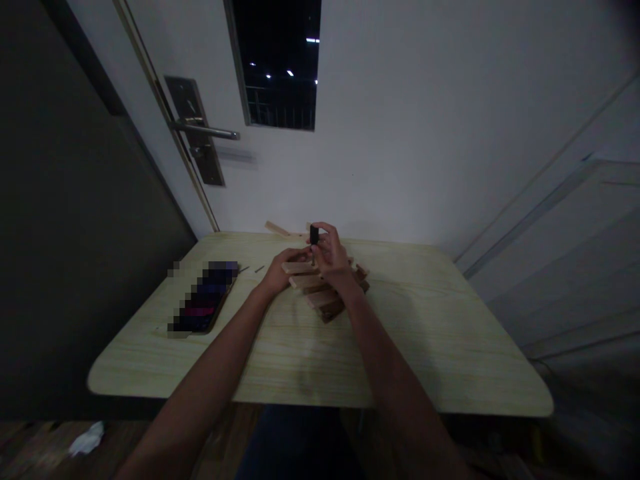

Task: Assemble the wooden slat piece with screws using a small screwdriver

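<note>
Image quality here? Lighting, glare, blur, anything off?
Head view: dim overall, lower corners murky; small bright lights against the dark window; soft shadow below the door handle; wooden slats look soft, fine detail hard to read; coarse pixel blocks over part of the phone; wide-angle stretch toward the edges.

Above the counter (480,373), the left grip (279,272) and right grip (336,259) are bare, as are both tapering forearms (215,373); below its near edge, dark-blue legwear (300,443) shows.
</note>
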{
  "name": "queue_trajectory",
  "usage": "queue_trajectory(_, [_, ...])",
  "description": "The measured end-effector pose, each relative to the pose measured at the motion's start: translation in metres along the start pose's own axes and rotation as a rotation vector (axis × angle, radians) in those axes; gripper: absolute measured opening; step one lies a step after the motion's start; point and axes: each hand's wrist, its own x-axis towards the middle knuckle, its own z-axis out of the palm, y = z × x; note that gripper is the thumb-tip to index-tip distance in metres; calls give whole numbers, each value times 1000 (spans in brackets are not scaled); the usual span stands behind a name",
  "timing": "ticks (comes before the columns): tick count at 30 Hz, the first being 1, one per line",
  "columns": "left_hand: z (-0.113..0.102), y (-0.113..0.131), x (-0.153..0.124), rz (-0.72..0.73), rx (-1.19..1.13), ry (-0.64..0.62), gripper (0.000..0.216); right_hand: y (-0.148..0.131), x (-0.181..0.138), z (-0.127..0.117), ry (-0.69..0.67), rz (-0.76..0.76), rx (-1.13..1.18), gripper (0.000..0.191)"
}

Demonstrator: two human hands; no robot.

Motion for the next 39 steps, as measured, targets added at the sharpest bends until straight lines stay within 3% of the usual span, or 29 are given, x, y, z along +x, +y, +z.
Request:
queue_trajectory(8, [0, -2, 0, -3, 41, 19, 31, -1, 5, -5, 13, -142, -93, 44])
queue_trajectory(14, [0, -2, -1, 3, -7, 24, 39, -2, 2, -2, -73, -13, -54, 48])
queue_trajectory(26, [-3, -2, 1, -22, 19, -1, 41, -2, 3, -2, -9, 13, -45, 47])
queue_trajectory(32, [-8, 3, -1, -97, -157, -72, 59, -1, 0, -2, -48, -9, -32, 50])
queue_trajectory(39, [-5, -2, -2, -233, -579, -168, 85, 3, 0, -1, -29, -8, -35, 49])
